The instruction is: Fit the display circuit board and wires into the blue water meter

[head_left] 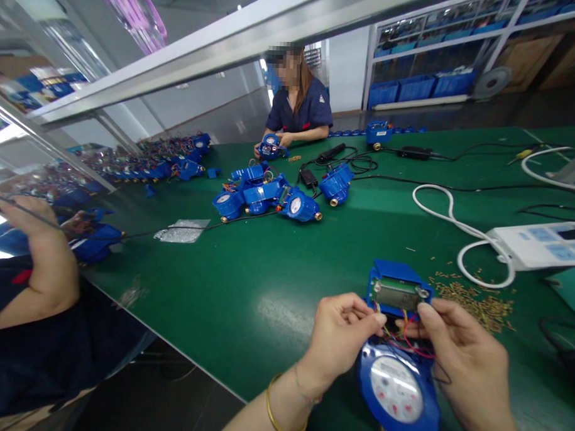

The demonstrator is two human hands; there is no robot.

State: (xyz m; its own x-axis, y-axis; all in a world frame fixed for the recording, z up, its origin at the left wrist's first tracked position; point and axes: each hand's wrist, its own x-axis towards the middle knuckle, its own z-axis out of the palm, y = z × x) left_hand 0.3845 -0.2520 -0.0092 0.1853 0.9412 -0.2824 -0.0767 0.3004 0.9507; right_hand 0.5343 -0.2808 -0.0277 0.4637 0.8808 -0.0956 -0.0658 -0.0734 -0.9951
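Observation:
A blue water meter (397, 389) with a white dial lies on the green table (266, 284) right in front of me. Its blue cover with a small display board (397, 288) stands open behind the dial, joined by red, yellow and black wires (408, 338). My left hand (337, 333) pinches at the wires on the left side. My right hand (462, 357) grips the meter's right side, its fingertips at the cover's lower corner. A gold bangle circles my left wrist.
Small brass screws (477, 304) lie scattered to the right. A white power strip (541, 244) with a looped white cable sits beyond. Several blue meters (269, 196) are clustered mid-table. A person (298, 103) works opposite; another person's arm (45, 263) is at the left.

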